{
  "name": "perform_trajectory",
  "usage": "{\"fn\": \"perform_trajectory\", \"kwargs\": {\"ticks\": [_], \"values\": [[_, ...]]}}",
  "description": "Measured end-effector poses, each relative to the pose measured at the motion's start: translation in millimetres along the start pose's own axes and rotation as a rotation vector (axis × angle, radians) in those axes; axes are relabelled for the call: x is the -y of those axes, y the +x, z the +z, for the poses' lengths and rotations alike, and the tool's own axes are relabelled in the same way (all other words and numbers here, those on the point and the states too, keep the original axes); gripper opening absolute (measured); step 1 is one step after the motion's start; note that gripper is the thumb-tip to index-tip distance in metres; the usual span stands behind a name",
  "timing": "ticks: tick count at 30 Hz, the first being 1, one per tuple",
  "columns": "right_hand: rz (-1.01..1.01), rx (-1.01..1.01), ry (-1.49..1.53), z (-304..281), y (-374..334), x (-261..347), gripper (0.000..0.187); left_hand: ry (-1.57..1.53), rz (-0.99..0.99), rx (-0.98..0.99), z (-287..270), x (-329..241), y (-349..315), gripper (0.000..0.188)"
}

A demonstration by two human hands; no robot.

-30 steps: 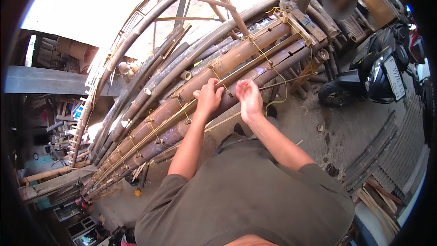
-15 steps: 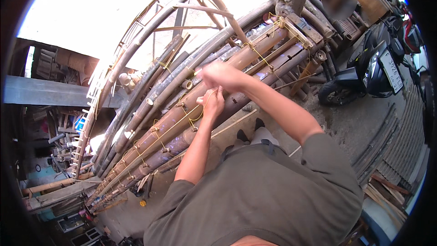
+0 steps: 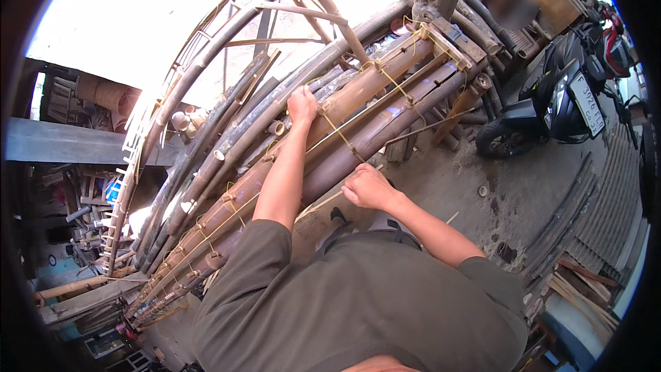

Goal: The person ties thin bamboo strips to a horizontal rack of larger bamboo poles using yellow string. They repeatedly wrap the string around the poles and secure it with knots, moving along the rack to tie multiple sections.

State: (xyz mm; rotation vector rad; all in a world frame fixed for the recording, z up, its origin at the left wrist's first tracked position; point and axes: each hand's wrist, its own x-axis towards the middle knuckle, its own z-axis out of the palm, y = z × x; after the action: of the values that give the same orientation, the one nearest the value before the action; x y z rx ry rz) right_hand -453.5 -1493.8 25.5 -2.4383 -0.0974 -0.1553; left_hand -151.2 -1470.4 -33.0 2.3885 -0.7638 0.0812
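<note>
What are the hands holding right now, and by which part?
Probably the yellow cord, which crosses the bamboo poles between the closed left hand and right hand; any gripped part is hidden.

the bamboo poles [image 3: 358, 91] are brown with purplish patches, the cord [image 3: 337, 130] yellow, the shirt [image 3: 385, 296] dark olive.

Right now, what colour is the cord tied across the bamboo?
The cord is yellow; best seen in the head view.
</note>
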Motion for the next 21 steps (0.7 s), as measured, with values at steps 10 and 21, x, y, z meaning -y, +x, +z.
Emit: {"fn": "perform_trajectory", "kwargs": {"ticks": [10,21], "values": [[0.906,-0.26,1.82,116,19,108,0.03,0.013,0.02,0.336,-182,66,-125,0.039],[0.264,0.005,-0.349,42,217,92,0.068,-0.234,-0.012,0.296,-166,45,-191,0.032]]}}
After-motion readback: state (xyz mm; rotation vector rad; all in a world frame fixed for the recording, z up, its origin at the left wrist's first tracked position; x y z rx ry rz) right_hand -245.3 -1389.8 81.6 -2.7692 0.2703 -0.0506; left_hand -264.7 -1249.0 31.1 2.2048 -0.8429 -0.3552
